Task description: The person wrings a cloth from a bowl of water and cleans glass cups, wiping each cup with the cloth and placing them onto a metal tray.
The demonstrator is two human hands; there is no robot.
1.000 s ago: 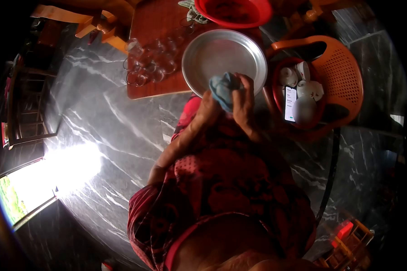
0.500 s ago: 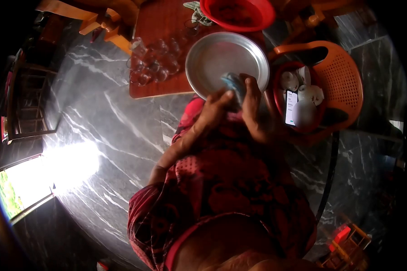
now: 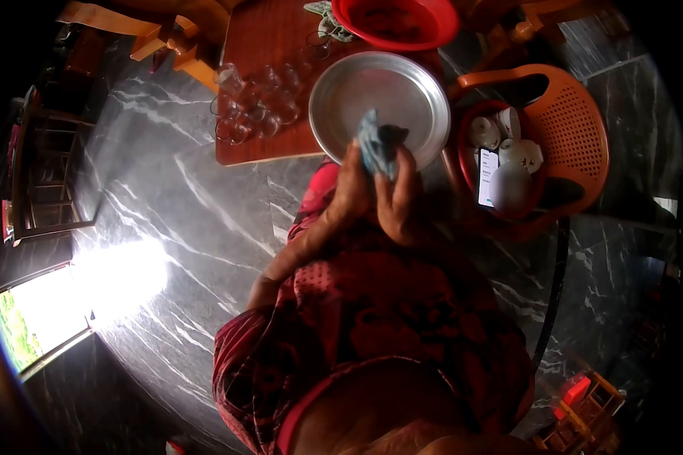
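My left hand and right hand grip a bluish cloth; writing on the lit phone is too small to read.

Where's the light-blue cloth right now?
In the head view, the crumpled light-blue cloth is just above centre, held between the left hand and the right hand, overlapping the near side of the round silver metal tray.
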